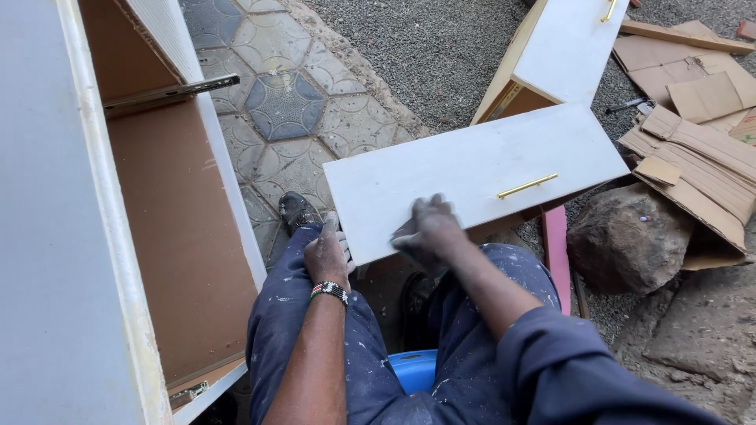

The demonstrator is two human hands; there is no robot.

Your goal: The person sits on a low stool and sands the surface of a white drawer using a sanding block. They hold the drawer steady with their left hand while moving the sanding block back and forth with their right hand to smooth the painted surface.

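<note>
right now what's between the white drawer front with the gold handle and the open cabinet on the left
In the head view, only patterned paving tiles lie between the drawer front and the open cabinet. Nearer the person, a dark shoe and the left hand sit in that gap.

Outdoor furniture-making yard, gravel ground (425, 47) at 12 o'clock, patterned paving (283, 110), unfinished white cabinet carcass (94, 236) at 9 o'clock, drawer fronts (472, 169), cardboard scraps (701, 157) at 2 o'clock.

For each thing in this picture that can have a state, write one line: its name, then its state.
Drawer front: tilted across the lap, handle side up.
Left hand: gripping the drawer front's corner.
Right hand: pressed flat on it.
Cabinet: open, drawer out.
Second drawer: out, on the gravel.
Cardboard: flattened, piled.
</note>
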